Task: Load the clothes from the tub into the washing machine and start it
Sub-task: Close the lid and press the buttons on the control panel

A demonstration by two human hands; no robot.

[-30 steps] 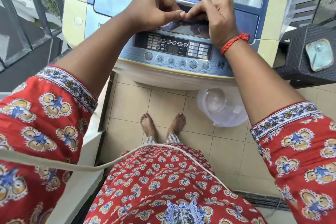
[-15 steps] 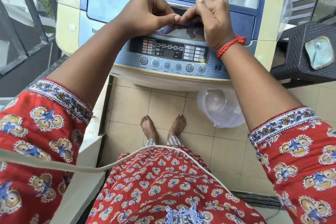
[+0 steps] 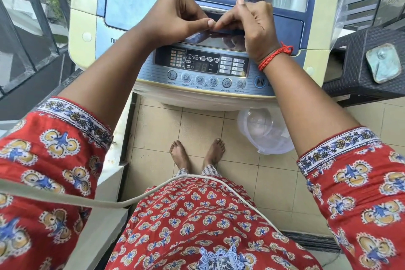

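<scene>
A cream and blue top-loading washing machine [image 3: 83,17] stands in front of me with its see-through lid [image 3: 131,6] down. My left hand [image 3: 173,17] and my right hand [image 3: 256,26] meet at the lid handle at the lid's front edge. Their fingers curl over the handle and the thumbs touch. Just below them the control panel [image 3: 201,63] shows lit digits above a row of round buttons, with the start/pause button [image 3: 260,82] at its right end. An empty translucent tub [image 3: 265,131] sits on the floor by the machine's right front. The drum's contents are not clear through the lid.
A dark woven stool [image 3: 361,85] with a square greenish object [image 3: 383,62] on it stands close to the machine's right. A glass railing [image 3: 32,28] and a low ledge [image 3: 122,138] run along the left. A white cable [image 3: 153,188] crosses my lap. My bare feet [image 3: 197,153] are on the tiled floor.
Both hands stay at the lid handle with almost no movement. The view has shifted slightly, so the machine sits a little lower and more to the left.
</scene>
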